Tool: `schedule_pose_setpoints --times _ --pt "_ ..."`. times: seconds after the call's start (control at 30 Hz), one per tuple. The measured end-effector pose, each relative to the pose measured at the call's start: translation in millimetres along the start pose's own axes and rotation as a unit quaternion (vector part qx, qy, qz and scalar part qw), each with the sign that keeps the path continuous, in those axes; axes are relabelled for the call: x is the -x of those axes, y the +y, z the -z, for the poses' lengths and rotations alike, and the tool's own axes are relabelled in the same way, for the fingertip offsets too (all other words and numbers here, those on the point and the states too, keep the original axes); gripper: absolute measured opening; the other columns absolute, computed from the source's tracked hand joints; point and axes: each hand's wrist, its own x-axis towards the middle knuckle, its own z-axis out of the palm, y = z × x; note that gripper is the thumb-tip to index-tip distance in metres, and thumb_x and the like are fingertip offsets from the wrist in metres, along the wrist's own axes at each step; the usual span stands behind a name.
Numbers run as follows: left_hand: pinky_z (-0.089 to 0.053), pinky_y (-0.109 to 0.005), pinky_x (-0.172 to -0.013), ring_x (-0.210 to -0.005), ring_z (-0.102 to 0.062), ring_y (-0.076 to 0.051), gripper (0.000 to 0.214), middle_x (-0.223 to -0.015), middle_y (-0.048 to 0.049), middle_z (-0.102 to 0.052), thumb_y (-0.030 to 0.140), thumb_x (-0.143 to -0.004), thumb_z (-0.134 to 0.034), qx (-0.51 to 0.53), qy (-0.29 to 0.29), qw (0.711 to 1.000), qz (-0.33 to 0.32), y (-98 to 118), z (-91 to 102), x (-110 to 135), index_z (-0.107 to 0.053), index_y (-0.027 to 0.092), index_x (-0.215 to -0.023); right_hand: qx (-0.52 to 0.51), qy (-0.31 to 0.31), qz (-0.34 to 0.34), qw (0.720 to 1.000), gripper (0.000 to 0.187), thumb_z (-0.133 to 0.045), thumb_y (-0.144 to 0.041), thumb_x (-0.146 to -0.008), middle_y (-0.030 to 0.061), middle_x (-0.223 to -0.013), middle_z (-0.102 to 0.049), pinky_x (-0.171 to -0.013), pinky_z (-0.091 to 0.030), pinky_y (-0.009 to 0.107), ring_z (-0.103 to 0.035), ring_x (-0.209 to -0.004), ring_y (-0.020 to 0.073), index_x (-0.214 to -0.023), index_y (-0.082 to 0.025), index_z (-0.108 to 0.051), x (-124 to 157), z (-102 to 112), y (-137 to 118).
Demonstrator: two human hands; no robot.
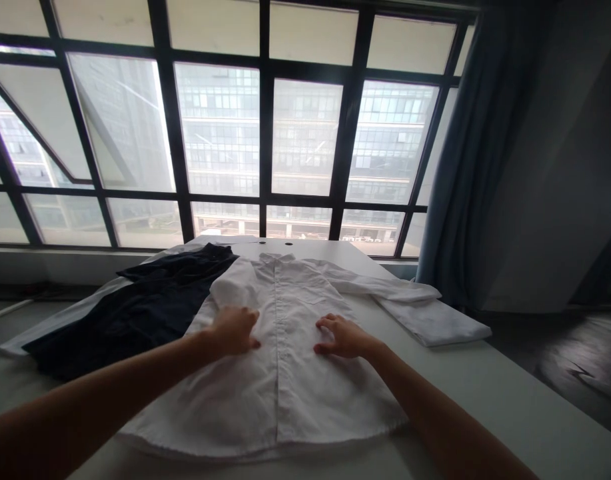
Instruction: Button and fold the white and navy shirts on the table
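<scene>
A white button-up shirt (pixel 285 380) lies flat, front up, on a white table (pixel 510 407), collar toward the window. My left hand (pixel 234 330) rests palm down on the shirt's left half, fingers flat and together. My right hand (pixel 342 337) lies on the right half near the button strip, fingers slightly curled on the cloth. Neither hand holds anything. The shirt's right sleeve (pixel 415 300) stretches out to the right; the left sleeve looks folded over near the shoulder.
A dark navy garment (pixel 135 313) lies on the table to the left, partly under the shirt. Large windows (pixel 265 133) fill the wall behind the table. A blue curtain (pixel 465 173) hangs at the right. Dark floor (pixel 575 360) lies right of the table.
</scene>
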Motion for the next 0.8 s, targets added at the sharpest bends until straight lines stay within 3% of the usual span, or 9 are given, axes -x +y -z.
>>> schedule_pose_setpoints --times 0.07,0.17,0.23,0.33,0.4,0.5,0.6,0.73,0.8 --pt "-0.047 -0.047 -0.081 -0.088 -0.067 -0.038 0.053 -0.094 -0.0182 -0.072 0.066 -0.073 -0.067 -0.038 0.001 0.999 -0.015 5.5 -11.4 0.0 -0.071 0.017 -0.094 -0.001 -0.002 -0.001 1.000 0.073 -0.067 -0.065 -0.079 0.0175 -0.138 -0.053 -0.103 -0.041 0.044 -0.054 -0.121 0.0343 -0.134 -0.017 -0.059 0.6 -0.4 -0.4" --pt "-0.048 -0.045 -0.084 -0.101 -0.065 -0.039 0.050 -0.104 -0.0189 -0.071 0.063 -0.075 -0.066 -0.100 0.027 0.994 0.033 -14.0 -8.2 -8.7 -0.073 0.017 -0.095 0.001 -0.002 0.004 1.000 0.072 -0.067 -0.063 -0.079 0.0180 -0.137 -0.054 -0.103 -0.041 0.043 -0.054 -0.121 0.0341 -0.133 -0.016 -0.059 0.8 -0.2 -0.9" --pt "-0.049 -0.042 -0.080 -0.098 -0.066 -0.038 0.053 -0.099 -0.0183 -0.072 0.066 -0.073 -0.065 -0.098 -0.023 0.991 0.086 -34.3 -6.8 -16.4 -0.073 0.016 -0.089 -0.002 0.002 0.007 1.000 0.072 -0.068 -0.063 -0.079 0.0180 -0.136 -0.054 -0.103 -0.041 0.042 -0.054 -0.120 0.0339 -0.133 -0.016 -0.060 0.4 -0.2 -0.7" --pt "-0.050 -0.034 -0.068 -0.082 -0.069 -0.031 0.052 -0.081 -0.0108 -0.073 0.068 -0.069 -0.067 0.005 -0.125 0.987 0.098 -57.9 -15.8 -24.4 -0.072 0.018 -0.080 -0.011 0.005 0.007 1.000 0.072 -0.069 -0.063 -0.078 0.0179 -0.136 -0.055 -0.104 -0.041 0.043 -0.054 -0.121 0.0346 -0.132 -0.016 -0.060 -0.1 -0.2 -0.1" --pt "-0.048 -0.030 -0.063 -0.078 -0.068 -0.027 0.046 -0.078 -0.0073 -0.072 0.061 -0.065 -0.073 0.075 -0.129 0.984 0.092 -63.5 -21.7 -28.7 -0.071 0.018 -0.080 -0.013 0.004 0.005 1.000 0.073 -0.069 -0.063 -0.078 0.0184 -0.136 -0.054 -0.104 -0.042 0.045 -0.054 -0.121 0.0353 -0.132 -0.015 -0.061 0.0 0.5 -0.3" --pt "-0.046 -0.026 -0.058 -0.074 -0.066 -0.023 0.041 -0.077 -0.0053 -0.070 0.052 -0.064 -0.076 0.166 -0.062 0.978 0.110 -54.2 -17.4 -37.0 -0.070 0.015 -0.080 -0.017 0.007 0.002 1.000 0.069 -0.071 -0.061 -0.077 0.0184 -0.134 -0.057 -0.102 -0.044 0.045 -0.056 -0.118 0.0352 -0.129 -0.015 -0.063 1.0 1.7 -2.7" --pt "-0.045 -0.025 -0.055 -0.065 -0.063 -0.018 0.047 -0.074 -0.0035 -0.067 0.054 -0.073 -0.070 0.333 -0.027 0.940 0.072 -27.5 -5.6 -45.0 -0.070 0.013 -0.095 -0.037 0.056 0.017 0.998 0.063 -0.073 -0.049 -0.079 0.0165 -0.133 -0.058 -0.103 -0.044 0.045 -0.056 -0.120 0.0335 -0.132 -0.018 -0.060 1.4 0.2 -8.8" --pt "-0.052 -0.029 -0.068 -0.076 -0.067 -0.018 0.055 -0.091 -0.0081 -0.072 0.050 -0.080 -0.068 0.475 -0.122 0.869 -0.062 7.6 -7.0 -52.8 -0.066 0.013 -0.120 -0.129 0.129 0.075 0.980 0.082 -0.073 -0.032 -0.080 0.0132 -0.125 -0.063 -0.097 -0.050 0.044 -0.061 -0.112 0.0277 -0.152 -0.021 -0.035 -1.8 -6.9 -18.5" --pt "-0.053 -0.031 -0.072 -0.082 -0.068 -0.020 0.052 -0.099 -0.0120 -0.073 0.049 -0.083 -0.065 0.456 -0.144 0.873 -0.098 11.4 -15.1 -59.0 -0.066 0.011 -0.120 -0.166 0.126 0.085 0.974 0.087 -0.069 -0.025 -0.082 0.0107 -0.116 -0.066 -0.085 -0.055 0.040 -0.066 -0.097 0.0229 -0.156 -0.023 -0.023 -4.1 -10.5 -21.0"
